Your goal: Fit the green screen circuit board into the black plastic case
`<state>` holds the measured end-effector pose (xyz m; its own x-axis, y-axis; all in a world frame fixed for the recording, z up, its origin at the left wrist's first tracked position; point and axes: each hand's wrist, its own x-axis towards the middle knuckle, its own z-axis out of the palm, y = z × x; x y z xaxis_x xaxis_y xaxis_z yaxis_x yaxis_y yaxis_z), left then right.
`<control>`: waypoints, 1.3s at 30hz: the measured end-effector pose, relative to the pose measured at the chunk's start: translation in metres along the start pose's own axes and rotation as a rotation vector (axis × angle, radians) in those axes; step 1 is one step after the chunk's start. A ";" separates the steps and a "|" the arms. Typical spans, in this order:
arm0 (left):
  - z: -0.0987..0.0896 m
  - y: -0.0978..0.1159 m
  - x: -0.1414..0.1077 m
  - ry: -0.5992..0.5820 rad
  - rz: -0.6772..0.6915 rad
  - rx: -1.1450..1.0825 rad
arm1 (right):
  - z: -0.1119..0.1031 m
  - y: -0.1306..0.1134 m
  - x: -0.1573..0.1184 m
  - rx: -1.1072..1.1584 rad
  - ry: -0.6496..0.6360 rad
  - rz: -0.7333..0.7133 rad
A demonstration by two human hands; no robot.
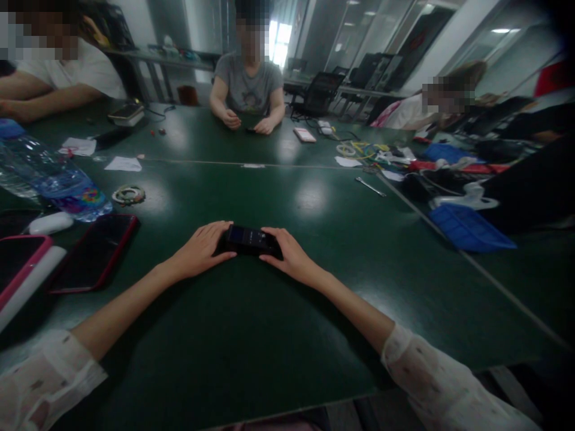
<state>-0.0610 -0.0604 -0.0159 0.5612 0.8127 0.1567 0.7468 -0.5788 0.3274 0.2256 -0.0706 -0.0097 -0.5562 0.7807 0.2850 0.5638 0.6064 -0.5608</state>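
Note:
A small black device with a lit screen (250, 237) lies at the middle of the dark green table (251, 335). My left hand (203, 250) grips its left end, with the fingers along the far side and the thumb at the near side. On the opposite end, my right hand (290, 254) holds it the same way. White icons or text show on the screen, too small to read. Whether the device rests on the tabletop or is slightly raised, I cannot tell.
To the left are a red-edged phone (96, 254), a white case (51, 223), a large water bottle (72, 179) and bracelets (129, 194). A wrench (371, 187), blue tray (469, 226) and tangled cables (366, 149) lie right. A person (249, 84) sits opposite; others sit nearby.

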 end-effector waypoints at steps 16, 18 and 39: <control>-0.001 0.001 0.001 0.001 0.024 0.046 | 0.000 0.000 0.001 0.004 -0.013 0.019; -0.001 0.001 0.001 -0.003 0.019 0.047 | 0.000 0.000 0.001 0.006 -0.016 0.021; -0.001 0.002 0.001 -0.010 0.012 0.058 | 0.002 0.003 0.000 -0.008 0.025 0.018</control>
<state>-0.0590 -0.0608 -0.0138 0.5736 0.8052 0.1506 0.7594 -0.5916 0.2707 0.2255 -0.0690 -0.0129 -0.5306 0.7949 0.2943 0.5782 0.5933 -0.5601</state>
